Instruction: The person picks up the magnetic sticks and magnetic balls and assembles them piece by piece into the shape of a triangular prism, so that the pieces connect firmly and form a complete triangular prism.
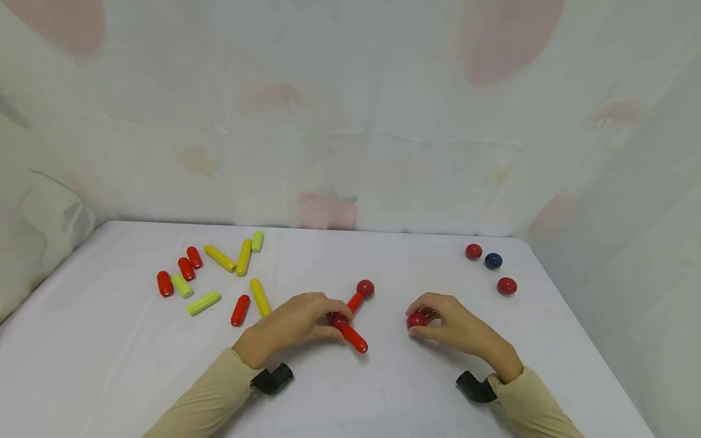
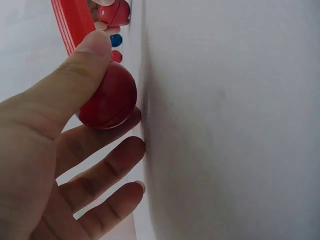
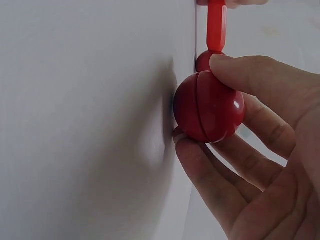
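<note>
Over the white surface, I'm watching the left hand's grip pinching a glossy red, plastic-looking rod-and-ball piece by its middle ball, seemingly light, stiff and best held there. To its right, the right hand's grip is pinching a smooth, loose red ball, probably hard, slippery and wanting fingertips around its widest part.

Dim, diffuse light; soft shadows; small glints

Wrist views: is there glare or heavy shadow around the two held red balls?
Right wrist: a small white glint on the loose red ball, a broad soft shadow on the white tabletop beside it; left wrist: the stick-mounted red ball looks darker, with no sharp glint.
</note>
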A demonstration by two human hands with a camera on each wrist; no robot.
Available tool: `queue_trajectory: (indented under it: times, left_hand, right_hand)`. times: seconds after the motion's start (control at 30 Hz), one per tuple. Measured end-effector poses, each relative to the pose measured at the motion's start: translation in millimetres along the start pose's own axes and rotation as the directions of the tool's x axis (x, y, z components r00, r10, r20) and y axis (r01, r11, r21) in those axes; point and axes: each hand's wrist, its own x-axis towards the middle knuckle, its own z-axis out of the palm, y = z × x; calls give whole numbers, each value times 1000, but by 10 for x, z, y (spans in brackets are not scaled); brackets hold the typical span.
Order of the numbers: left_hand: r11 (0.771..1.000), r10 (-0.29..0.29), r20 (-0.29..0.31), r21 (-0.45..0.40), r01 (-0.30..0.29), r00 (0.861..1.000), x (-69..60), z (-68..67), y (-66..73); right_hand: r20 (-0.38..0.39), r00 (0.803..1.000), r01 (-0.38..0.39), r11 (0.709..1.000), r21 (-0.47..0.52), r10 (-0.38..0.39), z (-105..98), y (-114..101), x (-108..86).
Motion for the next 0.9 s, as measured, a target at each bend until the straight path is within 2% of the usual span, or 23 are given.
queue_trajectory:
  times: [0.13, 0.37, 0.6, 0.9]
  left_hand:
    - [1000, -9, 8, -10, 9, 1000, -7, 4, -3]
    - [999, 37, -10, -19, -37, 999, 3, 13, -27]
    - [999, 45, 6, 4, -45, 999, 2, 12, -32]
    - [997, 75, -7, -18, -75, 997, 8, 11, -41]
  right_hand:
    - [2, 1000, 7, 1000, 2, -7, 18, -40, 2]
    - [34, 999, 24, 999, 36, -26, 44, -214, 8]
    - [30, 997, 73, 996, 60, -75, 94, -312, 9]
    - [21, 988, 153, 985, 85, -155, 170, -423, 2]
